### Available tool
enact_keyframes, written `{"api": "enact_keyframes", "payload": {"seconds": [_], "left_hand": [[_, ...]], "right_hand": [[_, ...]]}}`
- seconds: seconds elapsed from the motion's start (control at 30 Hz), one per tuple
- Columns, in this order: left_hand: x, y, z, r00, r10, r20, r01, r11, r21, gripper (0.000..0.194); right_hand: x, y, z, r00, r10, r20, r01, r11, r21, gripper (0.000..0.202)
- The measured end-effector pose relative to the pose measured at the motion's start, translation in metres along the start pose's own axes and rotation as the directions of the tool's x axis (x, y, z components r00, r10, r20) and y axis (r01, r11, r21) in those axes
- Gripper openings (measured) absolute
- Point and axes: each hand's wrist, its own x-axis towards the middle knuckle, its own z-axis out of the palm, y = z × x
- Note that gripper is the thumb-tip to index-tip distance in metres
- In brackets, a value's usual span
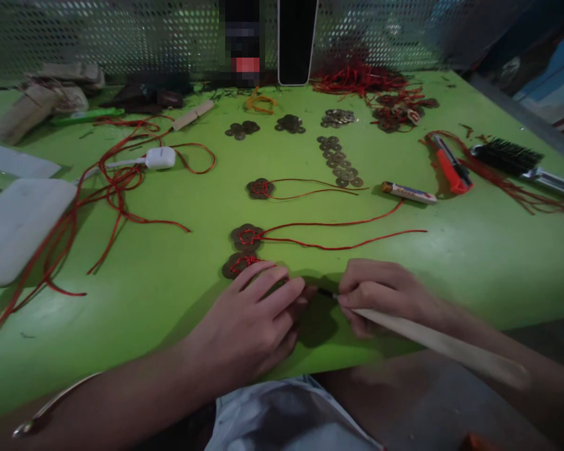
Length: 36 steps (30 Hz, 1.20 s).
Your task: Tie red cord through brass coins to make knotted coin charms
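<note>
My right hand [378, 291] is gripping a pale-handled tool [432, 338]; I can't see if my left hand [263, 313] is pinching; three coin bunches [240, 237] are wearing red string [310, 224], others [289, 124] lying bare

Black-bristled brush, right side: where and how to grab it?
Probably by the handle, just right of the bristles, coming from above with fingers across it. It is slim and straight, running toward the right edge of the view, while the head is bushy. Loose red cords lie on its near side, so avoid scooping from there.
</note>
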Motion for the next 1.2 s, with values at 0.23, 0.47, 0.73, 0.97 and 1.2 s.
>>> {"api": "enact_keyframes", "payload": {"seconds": [0.23,0.47,0.73,0.97,1.2], "left_hand": [[0.002,-0.004,-0.001,1.000,-0.001,0.000,0.001,0.999,-0.038,0.025],[0.001,-0.004,-0.001,1.000,-0.007,-0.010,0.006,0.998,-0.056,0.024],[0.001,-0.005,0.000,1.000,-0.013,0.008,0.014,0.997,-0.071,0.025],[0.000,-0.003,0.000,1.000,-0.015,0.026,0.016,0.998,-0.053,0.025],[0.000,-0.004,0.001,1.000,-0.021,-0.002,0.021,0.998,-0.064,0.018]], "right_hand": [[0.000,0.009,0.013,0.958,-0.171,-0.228,0.162,0.985,-0.059,0.011],[0.001,0.009,0.014,0.946,-0.162,-0.282,0.114,0.978,-0.177,0.017],[0.005,0.006,0.014,0.937,-0.260,-0.232,0.209,0.952,-0.222,0.013],[0.004,0.011,0.016,0.963,-0.141,-0.230,0.116,0.986,-0.117,0.013],[0.018,0.006,0.011,0.989,-0.084,-0.121,0.087,0.996,0.015,0.009]]}}
